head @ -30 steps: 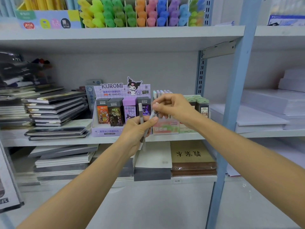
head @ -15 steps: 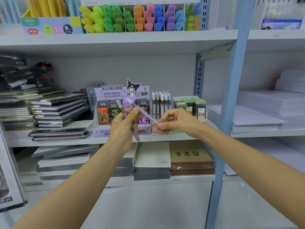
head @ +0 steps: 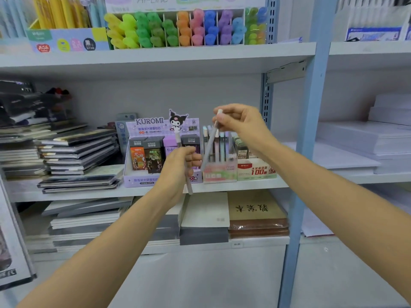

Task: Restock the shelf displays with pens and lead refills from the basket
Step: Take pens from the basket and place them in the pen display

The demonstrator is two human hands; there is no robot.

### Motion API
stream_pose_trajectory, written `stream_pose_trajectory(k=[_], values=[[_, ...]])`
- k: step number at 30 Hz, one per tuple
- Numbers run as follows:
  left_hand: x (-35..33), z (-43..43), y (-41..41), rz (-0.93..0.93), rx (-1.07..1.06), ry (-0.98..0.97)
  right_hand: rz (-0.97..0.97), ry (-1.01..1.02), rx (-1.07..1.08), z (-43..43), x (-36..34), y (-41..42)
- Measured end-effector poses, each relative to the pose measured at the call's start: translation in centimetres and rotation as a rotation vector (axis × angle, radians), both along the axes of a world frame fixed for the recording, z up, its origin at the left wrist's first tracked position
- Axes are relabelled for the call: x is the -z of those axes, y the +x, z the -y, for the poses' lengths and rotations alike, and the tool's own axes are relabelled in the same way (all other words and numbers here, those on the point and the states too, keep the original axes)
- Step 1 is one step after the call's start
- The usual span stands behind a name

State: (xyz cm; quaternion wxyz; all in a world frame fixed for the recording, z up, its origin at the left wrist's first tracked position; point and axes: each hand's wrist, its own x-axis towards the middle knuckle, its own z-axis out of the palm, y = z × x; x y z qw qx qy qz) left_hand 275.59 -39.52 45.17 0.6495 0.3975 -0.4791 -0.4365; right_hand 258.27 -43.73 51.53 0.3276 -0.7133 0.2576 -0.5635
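My right hand (head: pixel 241 123) pinches the top end of a pale grey pen (head: pixel 210 143), which hangs tilted with its lower tip above the clear pink pen display box (head: pixel 219 173). Several pastel pens (head: pixel 221 144) stand upright in that box. My left hand (head: pixel 178 172) is closed around another grey pen (head: pixel 188 182), held nearly upright in front of the purple Kuromi lead refill display (head: pixel 142 180). A green and white lead refill box (head: pixel 255 171) stands to the right of the pen box. No basket is in view.
Stacked notebooks (head: pixel 77 152) fill the left of the middle shelf. Highlighters (head: pixel 182 27) line the upper shelf. Paper packs (head: pixel 204 218) lie on the lower shelf. A blue upright post (head: pixel 300 152) separates a bay with white paper reams (head: pixel 364 141).
My right hand has taken one pen from my left hand, raised it and turned it tip-down over the pen box. My left hand has dropped slightly with the other pen.
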Motion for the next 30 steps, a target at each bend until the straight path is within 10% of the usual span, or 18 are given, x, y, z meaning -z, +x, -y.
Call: stream_pose_trajectory(k=[18,30], values=[[1.9,0.8,2.0,0.171,0.112,0.014,0.102,-0.058,0.223,3.9,-0.8,0.2],[2.5,0.6,2.6,0.149,0.138,-0.039,-0.318,-0.183,0.284,4.6,1.8,0.1]])
